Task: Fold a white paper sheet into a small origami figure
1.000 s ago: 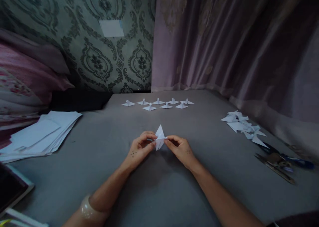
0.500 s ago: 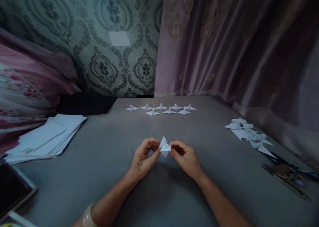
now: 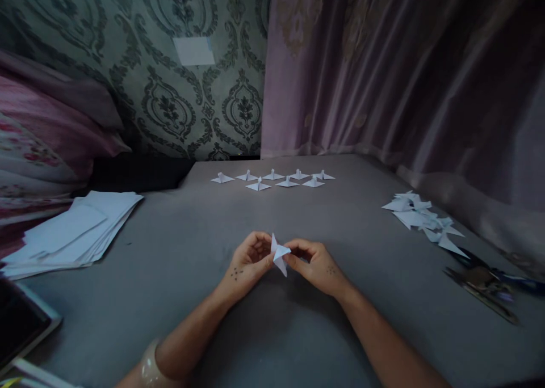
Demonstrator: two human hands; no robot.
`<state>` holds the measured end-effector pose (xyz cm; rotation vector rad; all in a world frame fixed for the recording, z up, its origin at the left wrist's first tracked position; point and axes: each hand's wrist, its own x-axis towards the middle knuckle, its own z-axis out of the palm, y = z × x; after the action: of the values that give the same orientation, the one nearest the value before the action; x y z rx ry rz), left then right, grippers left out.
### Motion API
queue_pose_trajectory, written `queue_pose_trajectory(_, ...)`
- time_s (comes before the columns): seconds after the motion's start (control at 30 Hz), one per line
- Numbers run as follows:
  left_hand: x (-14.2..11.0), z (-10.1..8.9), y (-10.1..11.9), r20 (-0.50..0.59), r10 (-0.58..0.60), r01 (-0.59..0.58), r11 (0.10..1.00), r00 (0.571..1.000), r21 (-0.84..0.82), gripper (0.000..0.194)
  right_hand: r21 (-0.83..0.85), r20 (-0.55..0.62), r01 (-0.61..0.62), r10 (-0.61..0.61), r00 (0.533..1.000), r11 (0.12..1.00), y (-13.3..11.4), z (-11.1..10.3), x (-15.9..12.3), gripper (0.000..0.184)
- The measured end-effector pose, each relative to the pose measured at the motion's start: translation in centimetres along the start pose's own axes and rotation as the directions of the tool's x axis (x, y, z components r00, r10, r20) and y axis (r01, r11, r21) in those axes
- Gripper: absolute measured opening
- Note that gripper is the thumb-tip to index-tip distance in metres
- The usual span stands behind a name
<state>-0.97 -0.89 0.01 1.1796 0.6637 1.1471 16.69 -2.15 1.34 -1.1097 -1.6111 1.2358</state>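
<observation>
Between my two hands is a small white folded paper figure (image 3: 280,253), its pointed flaps spread up and down, held above the grey table (image 3: 179,297). My left hand (image 3: 249,263) pinches its left side between thumb and fingers. On the opposite side, my right hand (image 3: 315,265) grips the figure's edge the same way. Farther back, several similar white paper figures (image 3: 258,185) stand in two rows. Another heap of white folded paper pieces (image 3: 423,215) lies to the right.
A stack of white paper sheets (image 3: 76,229) lies at the left, with a dark-screened device (image 3: 21,320) in front of it. Pliers-like tools (image 3: 481,286) rest at the right edge. Patterned wallpaper (image 3: 179,104) and a pink curtain (image 3: 315,81) stand behind the table.
The paper figure has turned in my fingers, so its lower point now leans right and its upper point left. My hands stay close together; the camera view has shifted slightly.
</observation>
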Motion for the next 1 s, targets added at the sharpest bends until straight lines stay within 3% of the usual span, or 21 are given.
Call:
queue_pose_trajectory(0.2, 0.0, 0.0, 0.1, -0.025, -0.139, 0.14, 0.989, 0.99, 0.048, 0.027, 0.108, -0.044, -0.104, 0.11, 0.993, 0.989, 0.0, 0.5, 0.1, 0.02)
queue_pose_trajectory(0.43, 0.1, 0.0, 0.5, -0.022, -0.211, 0.212, 0.973, 0.977, 0.097, 0.028, 0.161, -0.093, -0.166, 0.183, 0.979, 0.973, -0.2, 0.6, 0.2, 0.024)
queue_pose_trajectory(0.73, 0.0, -0.1, 0.1, -0.038, -0.232, 0.235, 0.969, 0.972, 0.075, 0.025, 0.142, -0.116, -0.129, 0.146, 0.982, 0.981, 0.8, 1.2, 0.1, 0.022)
queue_pose_trajectory(1.0, 0.0, 0.7, 0.2, -0.086, -0.161, 0.171, 0.977, 0.983, 0.128, 0.027, 0.009, -0.246, -0.108, 0.107, 0.963, 0.994, 0.5, 2.7, 0.0, 0.017)
